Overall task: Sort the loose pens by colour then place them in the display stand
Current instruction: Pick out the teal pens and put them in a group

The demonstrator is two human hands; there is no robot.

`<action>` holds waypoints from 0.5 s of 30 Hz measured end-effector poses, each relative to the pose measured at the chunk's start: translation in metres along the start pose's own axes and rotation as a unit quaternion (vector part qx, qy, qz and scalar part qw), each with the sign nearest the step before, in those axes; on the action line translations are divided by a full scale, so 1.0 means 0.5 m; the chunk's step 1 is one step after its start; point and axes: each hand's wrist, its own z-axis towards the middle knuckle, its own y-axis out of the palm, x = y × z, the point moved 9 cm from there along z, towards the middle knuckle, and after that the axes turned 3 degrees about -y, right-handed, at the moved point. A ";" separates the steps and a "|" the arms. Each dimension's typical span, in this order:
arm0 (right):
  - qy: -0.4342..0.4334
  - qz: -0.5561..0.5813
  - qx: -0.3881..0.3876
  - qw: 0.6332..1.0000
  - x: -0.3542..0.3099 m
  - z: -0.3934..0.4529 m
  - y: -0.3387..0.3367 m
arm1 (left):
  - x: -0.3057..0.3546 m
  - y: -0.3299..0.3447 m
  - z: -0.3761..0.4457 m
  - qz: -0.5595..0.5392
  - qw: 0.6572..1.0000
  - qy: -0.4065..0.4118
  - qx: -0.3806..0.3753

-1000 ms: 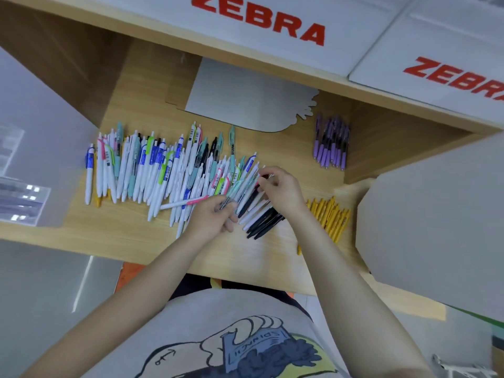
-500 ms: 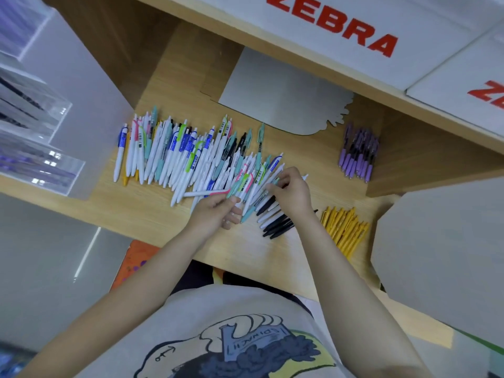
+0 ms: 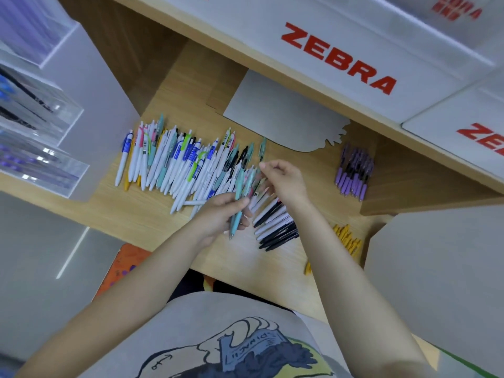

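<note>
The left hand [image 3: 218, 214] gripped a teal pen [image 3: 237, 205] above the worktop [image 3: 152, 222]; the right hand [image 3: 283, 181], fingers loosely curled, hovered over the loose pens [image 3: 185, 165], holding nothing visible.

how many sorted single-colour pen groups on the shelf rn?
3: purple pens far right by the shelf wall, black pens beside the right wrist, yellow pens partly hidden behind the right forearm. More may be hidden.
</note>
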 end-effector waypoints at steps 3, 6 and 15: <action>0.009 -0.079 0.092 0.993 0.033 0.051 -0.031 | -0.005 -0.042 0.002 -0.060 0.998 -0.012 0.016; 0.029 -0.149 0.072 0.986 0.054 0.082 -0.010 | -0.006 -0.068 0.008 -0.074 0.997 -0.017 0.015; 0.084 -0.137 0.095 0.982 0.078 0.106 0.002 | -0.018 -0.109 0.011 -0.093 0.995 -0.027 0.038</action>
